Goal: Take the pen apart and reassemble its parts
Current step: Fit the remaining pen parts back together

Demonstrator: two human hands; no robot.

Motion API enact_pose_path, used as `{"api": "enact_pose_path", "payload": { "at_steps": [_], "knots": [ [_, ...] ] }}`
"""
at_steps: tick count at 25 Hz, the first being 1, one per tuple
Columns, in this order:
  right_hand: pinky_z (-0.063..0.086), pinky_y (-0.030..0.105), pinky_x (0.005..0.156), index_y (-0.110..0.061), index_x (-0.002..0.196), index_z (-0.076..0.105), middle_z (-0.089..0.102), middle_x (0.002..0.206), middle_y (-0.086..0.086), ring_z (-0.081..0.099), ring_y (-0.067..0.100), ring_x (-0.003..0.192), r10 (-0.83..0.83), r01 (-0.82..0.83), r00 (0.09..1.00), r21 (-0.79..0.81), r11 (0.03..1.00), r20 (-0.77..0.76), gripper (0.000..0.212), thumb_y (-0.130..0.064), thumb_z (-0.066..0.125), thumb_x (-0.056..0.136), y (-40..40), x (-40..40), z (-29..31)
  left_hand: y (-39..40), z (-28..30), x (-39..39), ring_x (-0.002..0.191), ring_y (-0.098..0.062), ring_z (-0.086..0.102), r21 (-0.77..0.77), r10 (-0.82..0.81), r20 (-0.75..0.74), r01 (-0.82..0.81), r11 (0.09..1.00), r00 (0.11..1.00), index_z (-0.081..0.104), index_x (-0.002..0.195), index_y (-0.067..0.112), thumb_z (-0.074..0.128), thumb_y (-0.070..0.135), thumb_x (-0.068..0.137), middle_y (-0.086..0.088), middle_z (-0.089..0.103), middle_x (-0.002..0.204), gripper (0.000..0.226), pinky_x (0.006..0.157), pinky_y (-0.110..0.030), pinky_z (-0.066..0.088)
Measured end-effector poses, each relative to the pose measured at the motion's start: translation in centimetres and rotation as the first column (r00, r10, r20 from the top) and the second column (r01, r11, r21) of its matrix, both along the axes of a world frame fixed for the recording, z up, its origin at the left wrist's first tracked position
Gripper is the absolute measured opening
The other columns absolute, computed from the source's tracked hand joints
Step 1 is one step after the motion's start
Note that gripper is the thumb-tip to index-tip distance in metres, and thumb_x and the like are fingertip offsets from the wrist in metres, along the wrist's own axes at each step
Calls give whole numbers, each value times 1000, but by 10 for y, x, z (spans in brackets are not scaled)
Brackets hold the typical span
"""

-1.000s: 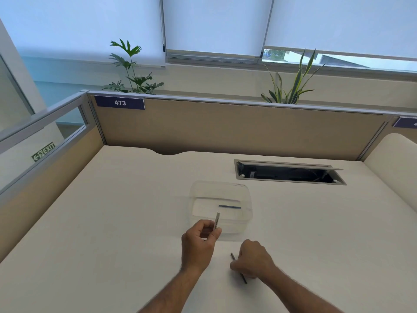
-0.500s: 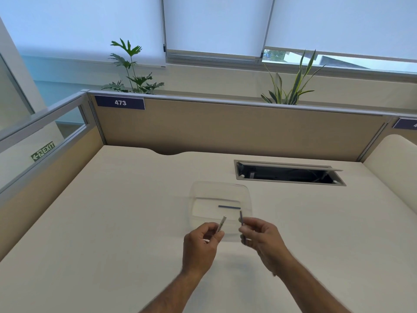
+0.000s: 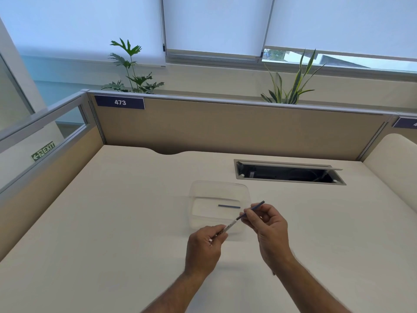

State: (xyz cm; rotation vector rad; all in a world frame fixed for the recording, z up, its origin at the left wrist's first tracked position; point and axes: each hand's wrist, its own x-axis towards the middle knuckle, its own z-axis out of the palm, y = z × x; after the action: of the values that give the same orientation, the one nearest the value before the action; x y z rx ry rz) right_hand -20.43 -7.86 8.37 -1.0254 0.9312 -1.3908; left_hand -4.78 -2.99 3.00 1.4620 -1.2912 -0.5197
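Note:
My left hand (image 3: pixel 204 247) pinches a short white pen barrel (image 3: pixel 228 227) with printed lettering, tilted up to the right. My right hand (image 3: pixel 268 229) grips a thin dark blue rod, the pen's inner part (image 3: pixel 255 208), and its lower end meets the barrel's open mouth. Both hands hover just above the desk, in front of a clear plastic container (image 3: pixel 194 193). Inside the container lies another thin blue piece (image 3: pixel 229 206), flat on the bottom.
The cream desk (image 3: pixel 112 222) is walled by tan partitions at the back and left. An open cable hatch (image 3: pixel 286 173) sits in the desk at the back right. A small dark item (image 3: pixel 273 273) shows beside my right forearm.
My right hand lifted the blue rod off the desk, carried it up towards my left hand, and its end now touches the barrel's mouth. My left hand tilted the barrel to the right.

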Motion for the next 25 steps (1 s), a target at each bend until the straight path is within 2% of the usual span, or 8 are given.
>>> {"api": "enact_pose_path", "payload": {
  "at_steps": [6,15,21,25],
  "knots": [
    [62,32,73,-5,96,68,74,83,17,74,36,84,15,-15,999,-5,1000,-31,15,7,68,86,-1,0,-1,0,-2,1,77,-7,68,6,-7,10,7,1000,1000,77,99,21,79,13,80,9,77,87,21,68,-36,60],
    [62,32,72,-6,96,69,75,85,19,74,37,83,20,-21,998,-13,1000,-66,16,6,69,85,-1,-1,-2,1,-4,1,76,-7,68,1,-13,0,13,1000,1000,77,99,19,79,11,80,7,77,87,20,69,-36,60],
    [63,32,72,-5,97,69,73,87,24,74,35,81,34,-37,995,-31,999,-99,16,5,69,85,0,-1,-1,2,-4,2,77,-5,68,-15,-33,5,33,999,999,77,99,19,78,11,80,8,76,86,20,69,-31,60],
    [62,34,75,-8,91,73,75,84,18,73,30,81,85,-88,979,-11,996,-186,13,2,73,83,4,-1,-3,1,-2,-1,78,-5,68,-17,-46,-5,46,999,999,76,100,22,78,13,81,14,75,85,21,68,-31,60]
  ]
}}
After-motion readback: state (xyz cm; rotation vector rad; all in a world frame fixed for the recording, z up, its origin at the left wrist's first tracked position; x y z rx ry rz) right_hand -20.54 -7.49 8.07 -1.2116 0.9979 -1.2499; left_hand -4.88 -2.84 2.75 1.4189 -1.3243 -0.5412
